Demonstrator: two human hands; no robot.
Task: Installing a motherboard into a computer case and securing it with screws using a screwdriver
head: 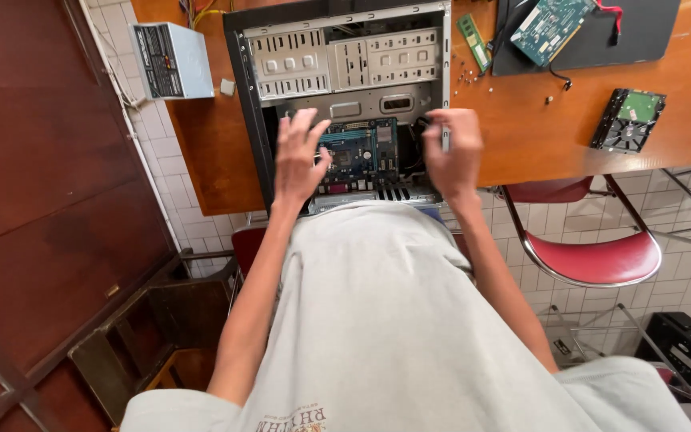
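While the left hand (301, 156) hovers spread wide over the left part of the motherboard (359, 154), fingers fanned and holding nothing, the right hand (453, 152) is curled at the right edge of the case (245, 96). It looks pinched around something thin and pale, maybe a small tool or a cable end, but honestly I can't tell what it is from here.

The board sits flat inside the open case, which is lying on its side on the wooden desk (537, 136), side panel off. The near half of the board is hidden behind the person's grey shirt. Farther in, the metal drive cage (345, 60) looks bare, no drives in the slots that I can see.

Going by how things lie, I'd say this machine is well stripped down: the power supply (171, 60) is out and sitting on the far left of the desk, a RAM stick (473, 40) lies just right of the case with a few loose screws (467, 77) near it, an expansion card (549, 28) rests on a dark mat at the far right, and a hard drive (628, 120) is well off to the right, circuit side up. The board looks like the main thing left in there, with both hands right at it.

A red chair (593, 260) sits under the desk on the right.
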